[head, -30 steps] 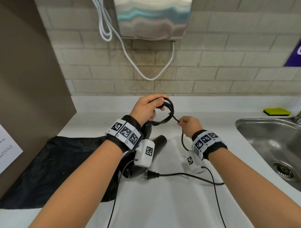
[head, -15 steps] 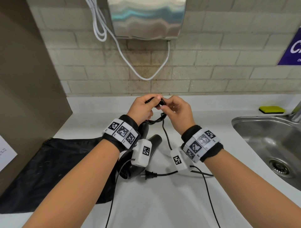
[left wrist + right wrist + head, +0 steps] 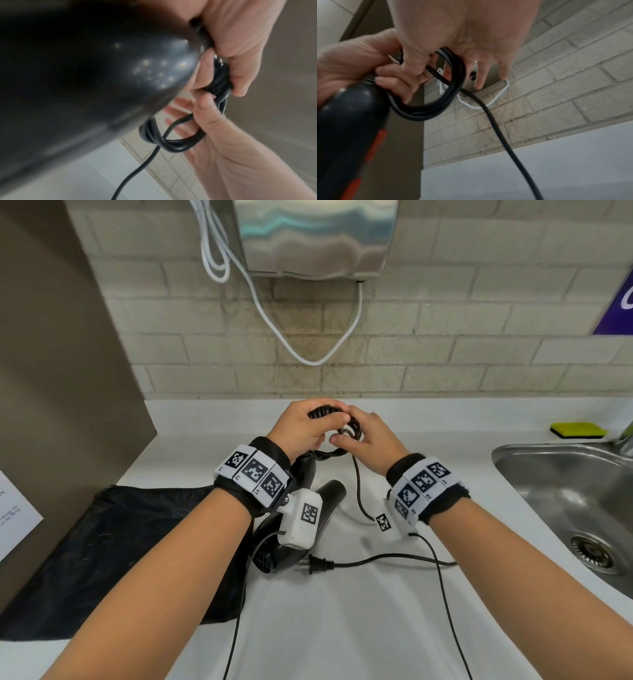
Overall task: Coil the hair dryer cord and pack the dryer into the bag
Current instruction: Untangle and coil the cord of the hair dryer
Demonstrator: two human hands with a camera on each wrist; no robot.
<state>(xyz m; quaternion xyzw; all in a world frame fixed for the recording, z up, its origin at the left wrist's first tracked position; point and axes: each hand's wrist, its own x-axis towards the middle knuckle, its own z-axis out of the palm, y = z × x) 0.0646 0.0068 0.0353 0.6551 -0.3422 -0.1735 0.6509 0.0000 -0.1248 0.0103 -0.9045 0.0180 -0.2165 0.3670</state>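
Observation:
My left hand (image 3: pixel 303 428) grips a small coil of black cord (image 3: pixel 349 430) just above the far end of the counter. In the left wrist view its fingers (image 3: pixel 238 75) curl round the bunched loops (image 3: pixel 217 82). My right hand (image 3: pixel 368 436) is against the coil, pinching the loose strand (image 3: pixel 488 112) with thumb (image 3: pixel 414 63) and forefinger, its other fingers straight. The black hair dryer (image 3: pixel 325 501) hangs under my left wrist. Loose cord (image 3: pixel 358 491) runs down to the plug (image 3: pixel 313 564) on the counter. The black bag (image 3: pixel 102 542) lies flat at the left.
A steel sink (image 3: pixel 565 491) is set into the white counter (image 3: pixel 342 628) at the right, with a yellow sponge (image 3: pixel 577 430) behind it. A hand dryer (image 3: pixel 315 234) with a white cable (image 3: pixel 308 357) hangs on the brick wall. A brown panel (image 3: pixel 51 371) closes the left side.
My right hand, which held the cord out to the right, has come in to the left hand and laid another loop on the coil. The loose stretch is shorter.

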